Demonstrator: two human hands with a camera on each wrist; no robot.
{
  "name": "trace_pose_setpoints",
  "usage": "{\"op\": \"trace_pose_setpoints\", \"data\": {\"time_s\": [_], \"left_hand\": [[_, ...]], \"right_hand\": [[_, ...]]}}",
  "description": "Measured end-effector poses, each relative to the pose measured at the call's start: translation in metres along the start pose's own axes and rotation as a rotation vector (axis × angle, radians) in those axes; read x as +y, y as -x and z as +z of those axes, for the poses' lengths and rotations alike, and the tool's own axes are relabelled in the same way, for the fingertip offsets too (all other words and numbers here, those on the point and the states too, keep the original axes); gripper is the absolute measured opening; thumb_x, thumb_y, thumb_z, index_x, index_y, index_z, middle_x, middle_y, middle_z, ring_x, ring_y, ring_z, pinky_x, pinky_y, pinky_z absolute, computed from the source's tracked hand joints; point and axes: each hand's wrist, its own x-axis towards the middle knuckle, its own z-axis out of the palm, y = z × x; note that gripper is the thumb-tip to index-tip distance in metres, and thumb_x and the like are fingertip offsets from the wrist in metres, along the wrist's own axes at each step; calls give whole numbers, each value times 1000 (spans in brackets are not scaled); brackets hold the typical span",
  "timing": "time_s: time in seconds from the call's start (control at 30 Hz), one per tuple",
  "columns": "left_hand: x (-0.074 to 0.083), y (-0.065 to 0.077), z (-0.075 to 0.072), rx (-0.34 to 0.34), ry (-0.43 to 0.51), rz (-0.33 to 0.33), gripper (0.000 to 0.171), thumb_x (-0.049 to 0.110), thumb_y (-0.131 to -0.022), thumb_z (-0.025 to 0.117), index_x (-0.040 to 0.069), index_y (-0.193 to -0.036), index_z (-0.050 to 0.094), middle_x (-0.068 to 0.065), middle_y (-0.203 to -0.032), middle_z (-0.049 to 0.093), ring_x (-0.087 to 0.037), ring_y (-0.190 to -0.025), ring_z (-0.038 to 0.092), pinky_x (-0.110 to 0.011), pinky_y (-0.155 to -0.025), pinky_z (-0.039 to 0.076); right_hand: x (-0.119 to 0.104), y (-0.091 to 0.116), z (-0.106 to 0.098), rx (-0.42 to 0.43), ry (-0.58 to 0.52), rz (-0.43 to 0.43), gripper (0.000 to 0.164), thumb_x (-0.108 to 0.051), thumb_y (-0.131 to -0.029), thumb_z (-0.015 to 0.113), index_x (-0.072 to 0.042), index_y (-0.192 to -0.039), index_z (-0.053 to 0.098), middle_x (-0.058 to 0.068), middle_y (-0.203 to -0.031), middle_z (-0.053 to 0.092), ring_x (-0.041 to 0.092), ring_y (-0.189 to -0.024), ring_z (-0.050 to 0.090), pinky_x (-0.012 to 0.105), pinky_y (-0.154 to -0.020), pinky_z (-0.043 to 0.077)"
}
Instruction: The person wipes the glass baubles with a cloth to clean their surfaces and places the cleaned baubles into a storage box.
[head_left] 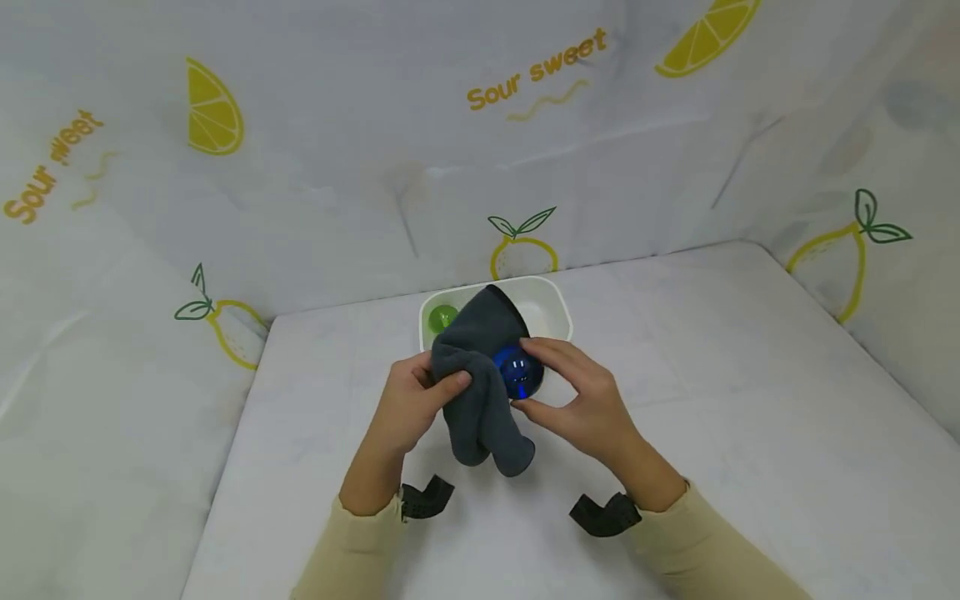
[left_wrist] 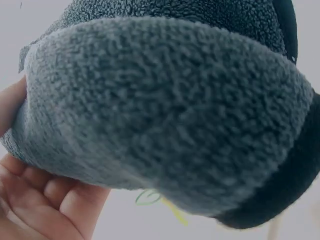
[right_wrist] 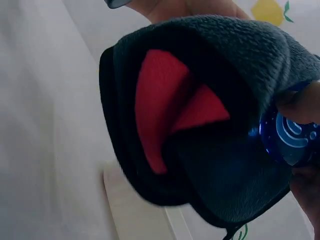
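Observation:
A dark grey fleecy cloth (head_left: 478, 337) is gripped by my left hand (head_left: 405, 408), thumb on top and fingers behind, and its lower folds hang down. My right hand (head_left: 596, 408) holds a shiny see-through blue ball (head_left: 521, 373) between thumb and fingers, against the cloth's right side. In the right wrist view the ball (right_wrist: 290, 137) shows white markings, and the cloth's red inner face (right_wrist: 162, 95) appears inside a black-edged fold. The left wrist view is mostly filled by the cloth (left_wrist: 165, 105), with part of the left hand (left_wrist: 55, 205) below it.
Behind the hands stands a white tray (head_left: 553, 304), partly covered by the cloth in the head view. A green ball (head_left: 442, 317) lies in its left end. The white table (head_left: 712, 375) meets lemon-printed sheets (head_left: 337, 208) at the back and sides.

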Motion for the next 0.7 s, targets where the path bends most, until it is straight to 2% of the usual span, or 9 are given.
{"op": "trace_pose_setpoints", "data": {"time_s": [0.1, 0.17, 0.33, 0.5, 0.6, 0.7], "left_hand": [[-3, 1, 9, -31, 22, -22, 32, 16, -88, 75, -8, -108, 67, -2, -96, 69, -14, -86, 64, -28, -74, 57], [-3, 2, 10, -42, 18, -47, 31, 15, -86, 77, -5, -108, 68, -5, -98, 69, -15, -87, 65, -29, -75, 57], [-2, 3, 8, -98, -32, -75, 33, 10, -80, 81, 1, -109, 69, -13, -103, 71, -19, -86, 69, -34, -75, 59], [0, 2, 6, -146, -60, -23, 40, 7, -77, 83, 3, -113, 68, -14, -103, 70, -21, -82, 69, -37, -75, 60], [-2, 2, 5, -134, -59, 10, 38, 4, -77, 83, 1, -112, 69, -16, -104, 70, -20, -83, 69, -37, -77, 59], [-4, 2, 3, -87, -50, 32, 30, -2, -78, 80, -4, -106, 70, -19, -100, 71, -17, -84, 70, -35, -76, 60]], "right_hand": [[-8, -1, 9, 10, 17, -66, 66, 2, -66, 86, 2, -128, 62, 17, -129, 61, 26, -121, 59, 20, -104, 44], [-11, -1, 12, 15, 1, -47, 64, 6, -66, 84, 3, -127, 62, 17, -129, 61, 27, -121, 59, 20, -102, 45], [-14, 3, 16, 7, -147, 170, 62, 9, -69, 83, 1, -127, 63, 12, -119, 60, 18, -110, 62, 22, -91, 53], [-13, 2, 16, -16, -329, 383, 53, 4, -76, 81, 2, -126, 63, 15, -108, 65, 9, -98, 65, 23, -83, 57], [-13, -2, 15, -52, -375, 494, 47, -4, -81, 80, 4, -125, 64, 17, -106, 68, 8, -91, 68, 23, -80, 58], [-10, -5, 16, -87, -453, 576, 45, -14, -87, 76, 8, -123, 62, 21, -104, 69, 10, -85, 70, 26, -78, 59]]}}
